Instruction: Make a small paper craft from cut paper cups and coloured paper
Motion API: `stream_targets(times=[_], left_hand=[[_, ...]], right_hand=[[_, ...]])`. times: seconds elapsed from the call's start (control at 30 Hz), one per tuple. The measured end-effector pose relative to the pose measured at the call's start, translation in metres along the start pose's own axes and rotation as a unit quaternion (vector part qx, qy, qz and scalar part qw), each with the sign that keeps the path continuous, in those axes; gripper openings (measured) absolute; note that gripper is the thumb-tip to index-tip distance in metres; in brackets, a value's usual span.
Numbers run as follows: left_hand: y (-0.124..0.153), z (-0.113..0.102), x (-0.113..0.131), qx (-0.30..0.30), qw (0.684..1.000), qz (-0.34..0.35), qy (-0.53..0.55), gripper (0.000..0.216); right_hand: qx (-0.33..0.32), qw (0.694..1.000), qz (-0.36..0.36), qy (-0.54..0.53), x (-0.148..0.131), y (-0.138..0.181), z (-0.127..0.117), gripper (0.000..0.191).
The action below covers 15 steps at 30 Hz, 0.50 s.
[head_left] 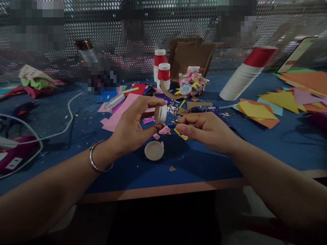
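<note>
My left hand (133, 126), with a metal bangle on the wrist, pinches a small white round piece (160, 114) between thumb and forefinger above the blue table (204, 163). My right hand (204, 129) is curled closed just to the right of it, fingers pressed together; what they hold, if anything, is hidden. Below the hands a second white round piece (154, 150) lies flat on the table. Small paper scraps (181, 134) lie between the hands.
Pink paper sheets (117, 114) and a marker (114, 101) lie behind my left hand. Two red-and-white paper cups (162, 71), a cardboard piece (191, 56), a tilted cup stack (245, 73), coloured paper (258, 112) at right, white cables (66, 126) at left. Table's front edge (163, 190).
</note>
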<state>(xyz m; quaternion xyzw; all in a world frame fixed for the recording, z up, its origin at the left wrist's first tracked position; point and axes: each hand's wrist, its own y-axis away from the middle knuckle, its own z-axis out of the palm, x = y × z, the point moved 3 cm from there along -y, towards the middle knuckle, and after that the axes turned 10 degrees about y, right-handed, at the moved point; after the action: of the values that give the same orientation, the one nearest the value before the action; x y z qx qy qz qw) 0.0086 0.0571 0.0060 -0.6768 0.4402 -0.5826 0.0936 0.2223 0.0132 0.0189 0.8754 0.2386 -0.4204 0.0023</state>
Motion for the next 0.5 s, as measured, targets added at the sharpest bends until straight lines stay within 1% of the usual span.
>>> stream_targets(times=[0.17,0.33,0.5], left_hand=[[0.0006,0.0015,0.0042,-0.021,1.000,0.011,-0.020,0.051],[0.0002,0.0025,0.0064,-0.029,0.999,0.020,-0.020,0.051],[0.0002,0.0026,0.0087,-0.034,0.998,0.033,-0.030,0.051]], right_hand=[[0.002,1.000,-0.003,-0.006,0.0010,-0.0008,0.0000,0.057],[0.002,1.000,-0.009,-0.023,0.0008,-0.0002,-0.0003,0.056],[-0.001,1.000,-0.017,-0.015,0.0004,-0.0007,0.0000,0.055]])
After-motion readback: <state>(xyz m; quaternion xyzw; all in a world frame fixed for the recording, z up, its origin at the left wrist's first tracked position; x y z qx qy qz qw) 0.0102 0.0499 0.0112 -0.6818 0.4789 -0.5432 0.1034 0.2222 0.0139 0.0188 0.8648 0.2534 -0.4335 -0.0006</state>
